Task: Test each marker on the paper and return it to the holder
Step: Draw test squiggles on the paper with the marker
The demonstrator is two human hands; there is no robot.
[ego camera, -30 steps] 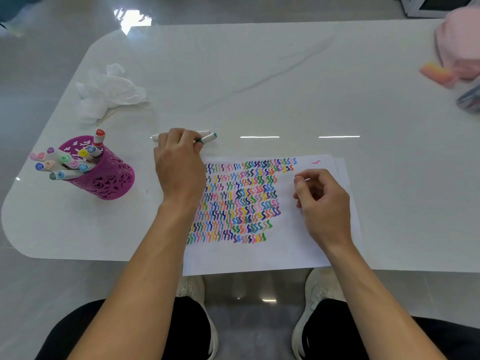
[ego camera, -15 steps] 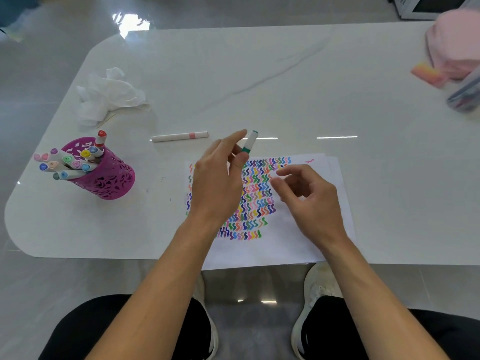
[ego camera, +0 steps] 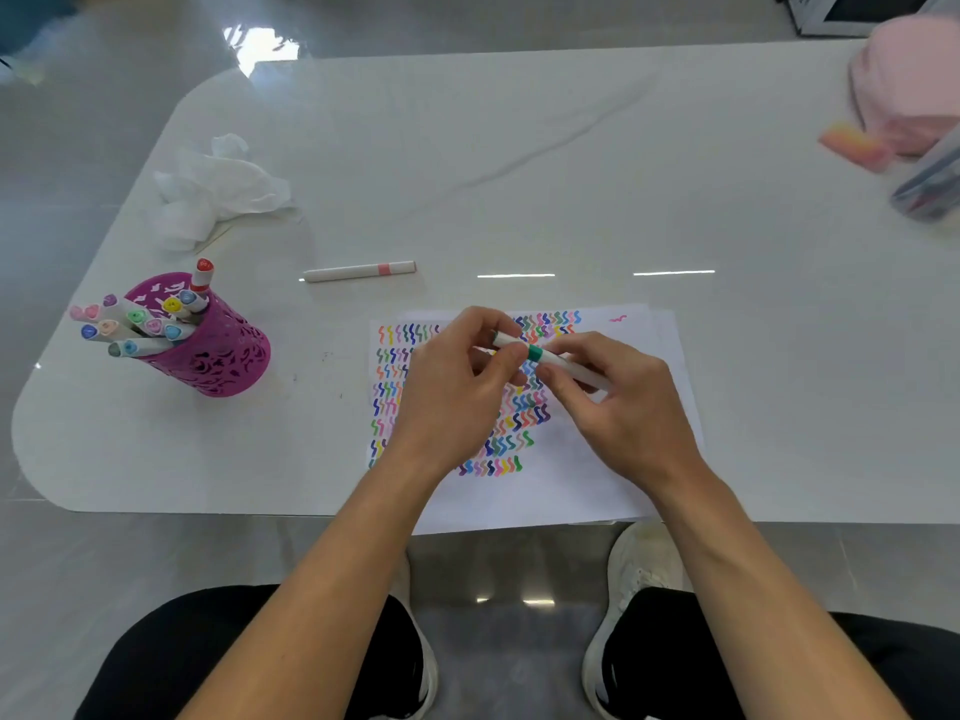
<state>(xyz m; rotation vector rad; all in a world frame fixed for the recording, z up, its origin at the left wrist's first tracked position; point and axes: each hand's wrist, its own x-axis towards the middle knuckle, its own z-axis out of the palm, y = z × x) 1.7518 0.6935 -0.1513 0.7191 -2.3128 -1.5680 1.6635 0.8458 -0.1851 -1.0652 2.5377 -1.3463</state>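
Both hands meet over the paper [ego camera: 582, 491], holding one white marker [ego camera: 563, 363] with a green band. The left hand [ego camera: 457, 387] pinches its left end (thumb and fingers curled round it), and the right hand [ego camera: 618, 402] grips the barrel. The marker sits just above the coloured squiggles. A second marker [ego camera: 358, 271] with a pink band lies on the table [ego camera: 519, 163] farther off. At the left stands the purple holder [ego camera: 213, 350], full of capped markers.

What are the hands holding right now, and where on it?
Both grip the green-banded marker: left hand on its short end, right hand on the long barrel.
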